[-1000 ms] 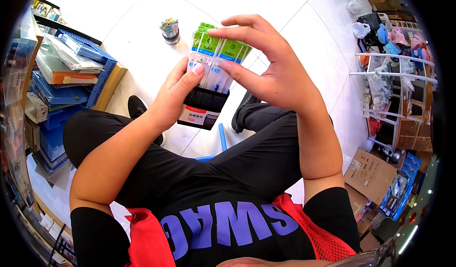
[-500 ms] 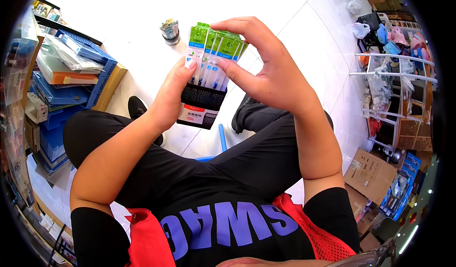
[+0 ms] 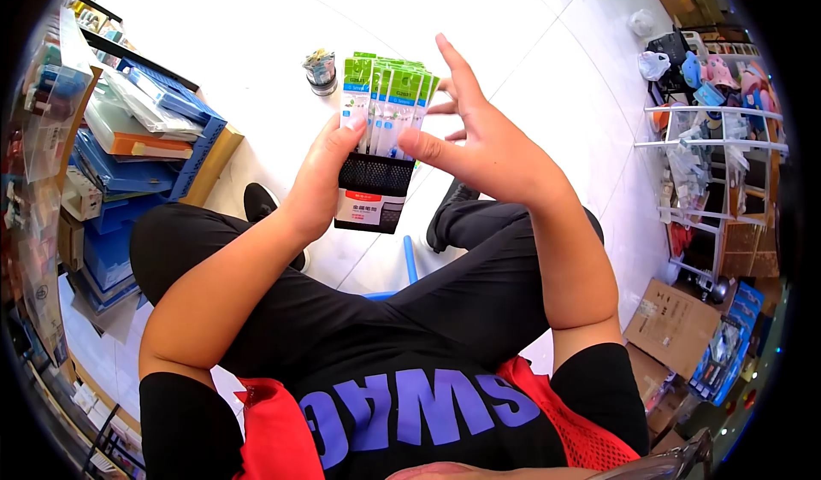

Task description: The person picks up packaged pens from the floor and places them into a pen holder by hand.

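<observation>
A black mesh holder with a white and red label is held up above my lap. Several clear packets with green and blue tops stand in it. My left hand is wrapped round the holder's left side, its thumb on the front of the packets and its other fingers hidden behind. My right hand is at the right side of the packets, with its fingers spread and its thumb tip against or very near the lower right packets.
A small cup of packets stands on the white floor beyond the holder. Blue folders and trays are stacked at the left. White wire racks with goods and cardboard boxes line the right. A blue bar shows between my legs.
My right hand has opened, its fingers lifting off the packet tops and spreading to the right. The packets now stand more upright and closer together. The view has shifted slightly.
</observation>
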Available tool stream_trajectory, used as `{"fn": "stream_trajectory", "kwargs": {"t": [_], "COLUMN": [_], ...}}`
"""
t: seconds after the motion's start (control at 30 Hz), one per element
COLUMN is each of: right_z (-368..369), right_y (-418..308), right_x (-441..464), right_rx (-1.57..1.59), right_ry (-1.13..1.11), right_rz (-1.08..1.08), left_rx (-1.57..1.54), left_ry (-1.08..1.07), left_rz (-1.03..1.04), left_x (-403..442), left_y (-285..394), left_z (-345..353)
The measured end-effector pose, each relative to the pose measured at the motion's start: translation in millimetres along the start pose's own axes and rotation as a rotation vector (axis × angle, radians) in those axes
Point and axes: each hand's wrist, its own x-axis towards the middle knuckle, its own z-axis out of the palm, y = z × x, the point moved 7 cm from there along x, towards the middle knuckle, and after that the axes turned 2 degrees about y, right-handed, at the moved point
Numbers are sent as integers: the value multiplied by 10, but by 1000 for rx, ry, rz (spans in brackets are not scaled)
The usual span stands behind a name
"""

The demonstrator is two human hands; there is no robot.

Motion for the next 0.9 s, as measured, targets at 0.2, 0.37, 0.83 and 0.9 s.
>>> {"fn": "stream_trajectory", "kwargs": {"t": [0.2,0.37,0.83,0.9], "right_z": [162,285,210,173], "right_y": [193,140,161,113], "right_x": [-24,8,160,161], "right_rx": [-192,-135,388,434], "right_ry": [-260,-320,-136,-96], "right_rz": [178,135,101,64], "left_rx": [42,65,270,304], "left_ry": [-7,35,-66,-70], "left_rz": [32,74,155,128], "left_x": [44,79,77,52], "left_y": [69,175,408,424], "left_z": [-61,-159,-205,-166]}}
